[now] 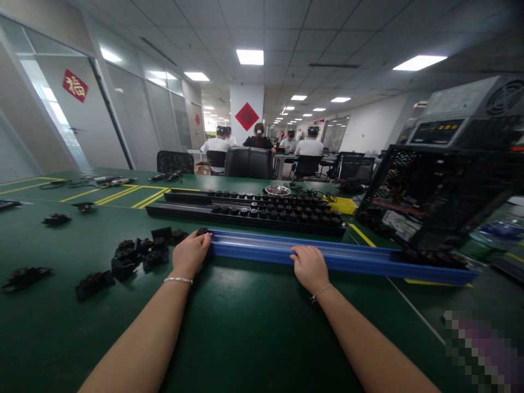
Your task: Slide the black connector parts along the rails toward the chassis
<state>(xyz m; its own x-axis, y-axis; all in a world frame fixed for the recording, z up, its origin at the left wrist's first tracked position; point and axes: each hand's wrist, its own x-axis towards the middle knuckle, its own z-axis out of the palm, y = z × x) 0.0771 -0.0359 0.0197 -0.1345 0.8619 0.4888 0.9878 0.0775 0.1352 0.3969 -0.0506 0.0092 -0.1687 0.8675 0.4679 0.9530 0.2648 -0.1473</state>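
On the green table [245, 327], a long blue rail [347, 256] lies crosswise. At its left end, the left hand [190, 254] grips a small black part [202, 231]; the right hand [310, 267] rests curled on the rail's near edge, midway along. Left of the rail sits a cluster of black parts [139, 251]; behind it, two black rails [254, 210] filled with parts.
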